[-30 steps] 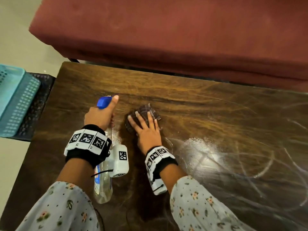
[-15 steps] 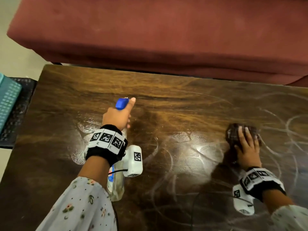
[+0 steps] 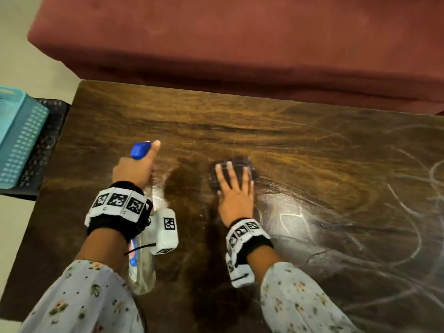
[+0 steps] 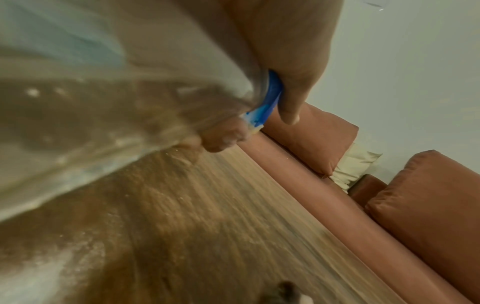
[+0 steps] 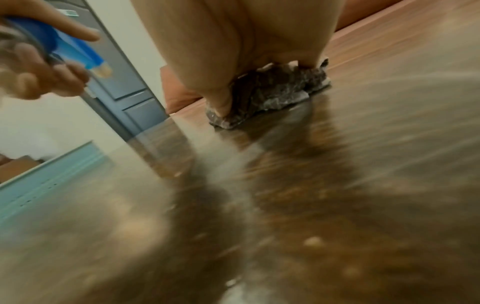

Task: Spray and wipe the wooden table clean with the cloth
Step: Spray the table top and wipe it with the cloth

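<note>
The dark wooden table (image 3: 300, 145) fills the head view, streaked with whitish wet swirls on its right half. My left hand (image 3: 134, 168) grips a clear spray bottle (image 3: 141, 267) with a blue nozzle (image 3: 140, 150), held above the table's left part; the nozzle (image 4: 267, 100) also shows in the left wrist view. My right hand (image 3: 234, 188) lies flat with straight fingers on a dark crumpled cloth (image 3: 236, 165), pressing it to the table just right of the bottle. The cloth (image 5: 270, 96) bunches under the fingers (image 5: 221, 102) in the right wrist view.
A dark red sofa (image 3: 240, 44) runs along the table's far edge. A teal perforated basket (image 3: 21, 138) sits on a black mat (image 3: 51, 131) off the table's left side. Pale floor lies beyond the left edge.
My right hand has swept the cloth from the table's right side back to the left, close to the bottle. The left hand still holds the bottle in about the same place.
</note>
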Tool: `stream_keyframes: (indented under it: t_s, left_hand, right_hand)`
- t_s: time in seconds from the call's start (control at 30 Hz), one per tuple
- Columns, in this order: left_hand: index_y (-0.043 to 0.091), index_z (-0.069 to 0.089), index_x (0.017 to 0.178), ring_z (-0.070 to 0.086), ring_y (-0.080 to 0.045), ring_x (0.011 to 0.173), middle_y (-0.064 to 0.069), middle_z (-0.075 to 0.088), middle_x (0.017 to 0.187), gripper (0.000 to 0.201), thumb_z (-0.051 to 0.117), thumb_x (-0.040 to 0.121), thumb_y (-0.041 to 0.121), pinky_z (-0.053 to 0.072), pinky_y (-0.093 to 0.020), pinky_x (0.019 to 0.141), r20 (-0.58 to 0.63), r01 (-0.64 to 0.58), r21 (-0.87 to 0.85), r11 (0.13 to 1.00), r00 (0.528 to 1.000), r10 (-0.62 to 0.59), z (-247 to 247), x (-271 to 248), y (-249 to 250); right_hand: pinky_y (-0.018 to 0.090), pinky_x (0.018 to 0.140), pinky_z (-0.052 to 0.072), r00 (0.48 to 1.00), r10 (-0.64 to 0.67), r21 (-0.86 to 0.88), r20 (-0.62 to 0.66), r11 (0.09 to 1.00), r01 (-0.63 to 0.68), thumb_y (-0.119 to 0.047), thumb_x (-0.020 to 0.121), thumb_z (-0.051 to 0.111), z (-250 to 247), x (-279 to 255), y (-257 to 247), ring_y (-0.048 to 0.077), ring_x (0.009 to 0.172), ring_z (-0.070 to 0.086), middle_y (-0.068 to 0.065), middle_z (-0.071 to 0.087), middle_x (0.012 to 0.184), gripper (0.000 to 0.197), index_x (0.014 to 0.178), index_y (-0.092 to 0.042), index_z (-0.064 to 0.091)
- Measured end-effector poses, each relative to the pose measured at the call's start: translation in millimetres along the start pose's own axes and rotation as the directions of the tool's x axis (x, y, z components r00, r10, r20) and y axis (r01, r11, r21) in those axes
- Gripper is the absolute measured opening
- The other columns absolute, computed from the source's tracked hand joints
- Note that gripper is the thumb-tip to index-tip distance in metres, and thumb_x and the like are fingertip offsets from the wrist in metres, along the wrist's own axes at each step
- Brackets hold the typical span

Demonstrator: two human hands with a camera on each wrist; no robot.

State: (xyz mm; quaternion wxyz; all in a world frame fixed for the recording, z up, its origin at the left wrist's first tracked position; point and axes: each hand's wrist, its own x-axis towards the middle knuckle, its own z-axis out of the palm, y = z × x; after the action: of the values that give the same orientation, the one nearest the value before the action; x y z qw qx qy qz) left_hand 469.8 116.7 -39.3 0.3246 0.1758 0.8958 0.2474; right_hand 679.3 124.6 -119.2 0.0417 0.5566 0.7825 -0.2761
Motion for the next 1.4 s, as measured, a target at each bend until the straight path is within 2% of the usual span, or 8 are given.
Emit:
stream_keyframes:
  t_s: [0.17,0.3,0.53,0.63,0.73,0.93,1.17,1.4]
  left_hand:
    - [-0.002,0.064,0.104,0.055,-0.032,0.087,-0.019,0.061,0.095,0.078,0.052,0.077,0.07,0.039,-0.036,0.082,-0.071,0.073,0.066,0.995,0.995,-0.068,-22,-7,-20]
    - [0.001,0.067,0.092,0.063,-0.031,0.077,-0.017,0.069,0.085,0.077,0.055,0.072,0.074,0.05,-0.04,0.09,-0.057,0.059,0.017,0.998,0.997,-0.058,-18,-25,-24]
    - [0.015,0.057,0.055,0.054,-0.025,0.048,-0.002,0.058,0.049,0.056,0.063,0.068,0.068,0.054,-0.048,0.083,0.101,-0.04,-0.177,0.983,0.993,0.058,18,-83,-8]
    - [0.016,0.058,0.053,0.056,-0.024,0.047,0.002,0.058,0.045,0.056,0.062,0.065,0.071,0.055,-0.047,0.082,0.124,-0.063,-0.189,0.98,0.988,0.087,34,-99,-7]
    - [0.016,0.057,0.055,0.056,-0.021,0.046,0.003,0.057,0.045,0.054,0.061,0.07,0.068,0.055,-0.045,0.08,0.145,-0.081,-0.202,0.976,0.983,0.112,44,-107,-11]
    - [0.012,0.055,0.058,0.054,-0.022,0.046,-0.005,0.056,0.053,0.053,0.061,0.077,0.062,0.05,-0.035,0.072,0.096,-0.073,-0.196,0.978,0.991,0.094,31,-101,-17]
    - [0.013,0.054,0.057,0.054,-0.022,0.044,-0.005,0.057,0.056,0.052,0.061,0.079,0.06,0.048,-0.034,0.07,0.023,-0.095,-0.169,0.981,0.995,0.1,-6,-73,-34]
    - [0.018,0.055,0.062,0.053,-0.025,0.049,-0.004,0.057,0.059,0.049,0.061,0.074,0.065,0.048,-0.039,0.07,0.017,-0.125,-0.188,0.974,0.991,0.13,-29,-48,-49]
  right_hand:
    - [0.05,0.117,-0.003,0.953,-0.26,-0.069,0.154,0.96,0.273,-0.011,0.091,0.039,27,-20,-37,0.028,0.144,-0.016,-0.014,-0.006,0.157,0.076,0.144,-0.045,-0.004]
    - [0.043,0.116,-0.003,0.916,-0.364,-0.134,0.168,0.912,0.387,-0.003,0.089,0.041,19,-36,11,0.024,0.144,-0.015,-0.018,-0.007,0.157,0.084,0.142,-0.049,-0.005]
    - [0.053,0.112,0.025,0.998,-0.048,-0.119,-0.043,0.992,0.042,-0.013,0.087,0.044,-37,-71,161,0.037,0.143,0.015,-0.001,0.023,0.155,0.072,0.144,-0.039,0.008]
    - [0.05,0.115,0.015,0.98,0.17,-0.105,-0.106,0.978,-0.181,-0.032,0.083,0.023,-57,-95,240,0.035,0.141,0.024,0.011,0.027,0.153,0.065,0.145,-0.035,0.004]
    - [0.045,0.119,0.002,0.886,0.404,-0.016,-0.226,0.908,-0.418,-0.028,0.09,0.032,-59,-135,278,0.03,0.145,0.011,0.011,0.014,0.157,0.062,0.147,-0.023,0.011]
    - [0.046,0.116,-0.005,0.733,0.663,0.139,-0.155,0.749,-0.648,-0.029,0.096,0.039,-26,-154,215,0.033,0.145,-0.004,0.009,-0.006,0.158,0.068,0.148,-0.021,-0.004]
    - [0.054,0.116,0.006,0.856,0.517,0.138,0.005,0.847,-0.513,-0.032,0.097,0.031,-34,-47,89,0.042,0.141,-0.013,-0.002,-0.021,0.156,0.068,0.145,-0.029,-0.017]
    - [0.052,0.117,0.003,0.998,0.042,0.021,0.043,0.999,-0.043,-0.026,0.097,0.034,-2,7,-15,0.035,0.143,-0.013,-0.01,-0.013,0.157,0.066,0.146,-0.038,-0.008]
